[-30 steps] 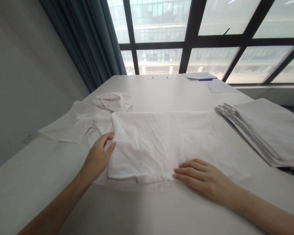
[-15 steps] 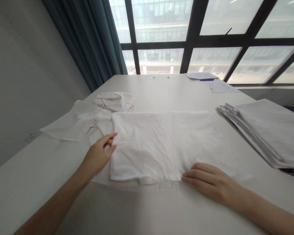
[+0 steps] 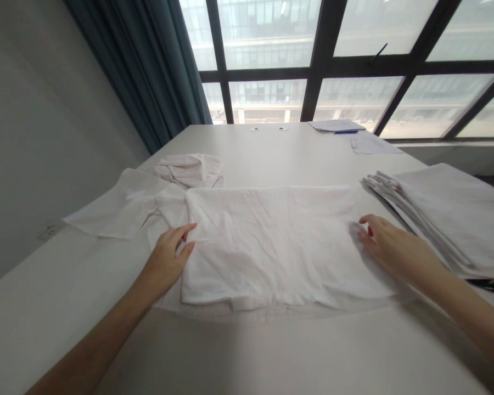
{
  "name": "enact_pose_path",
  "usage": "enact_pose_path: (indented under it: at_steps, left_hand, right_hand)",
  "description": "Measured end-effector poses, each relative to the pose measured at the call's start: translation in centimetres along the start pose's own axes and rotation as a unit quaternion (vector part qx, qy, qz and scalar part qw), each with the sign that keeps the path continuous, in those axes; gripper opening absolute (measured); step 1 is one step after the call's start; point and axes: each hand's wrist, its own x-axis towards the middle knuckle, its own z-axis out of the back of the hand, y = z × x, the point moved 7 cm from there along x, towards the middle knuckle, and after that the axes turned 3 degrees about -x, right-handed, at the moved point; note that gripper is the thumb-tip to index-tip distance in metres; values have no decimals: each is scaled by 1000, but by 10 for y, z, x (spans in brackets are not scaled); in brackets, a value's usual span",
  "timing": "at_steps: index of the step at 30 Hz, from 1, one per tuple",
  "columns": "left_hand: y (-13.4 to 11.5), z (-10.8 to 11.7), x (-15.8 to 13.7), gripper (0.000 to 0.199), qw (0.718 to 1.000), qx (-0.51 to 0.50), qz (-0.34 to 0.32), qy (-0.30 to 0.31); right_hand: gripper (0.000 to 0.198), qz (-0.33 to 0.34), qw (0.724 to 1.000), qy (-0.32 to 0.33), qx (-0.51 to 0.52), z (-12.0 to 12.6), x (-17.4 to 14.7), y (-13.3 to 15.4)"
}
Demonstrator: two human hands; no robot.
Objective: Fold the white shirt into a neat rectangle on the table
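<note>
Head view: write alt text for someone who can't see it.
A person's left hand touches the left edge of a folded white cloth on a white table; the right hand is at its right side. Rumpled white cloth lies to the left, a cloth pile to the right.

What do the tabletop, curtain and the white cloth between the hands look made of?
White cloth: thin fabric, perhaps cotton, matte; soft wrinkles show.
Tabletop: likely laminate, smooth, low-sheen; even white surface.
Curtain: matte blue textile, hanging in folds; fibre unclear.
</note>
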Motion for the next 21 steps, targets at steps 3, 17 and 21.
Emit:
enact_pose_path:
  at_steps: [3,17,21]
  left_hand:
    - [0,1,0,45,1000,4,2,-1]
    - [-4,3,-2,46,999,24,19,11]
    - [1,1,-2,43,1000,27,-6,6]
  right_hand:
    - [32,-22,997,64,22,-13,3,-16]
    - [15,36,874,336,349,-22,-18,-24]
    - [16,77,905,276,315,-10,-20,-22]
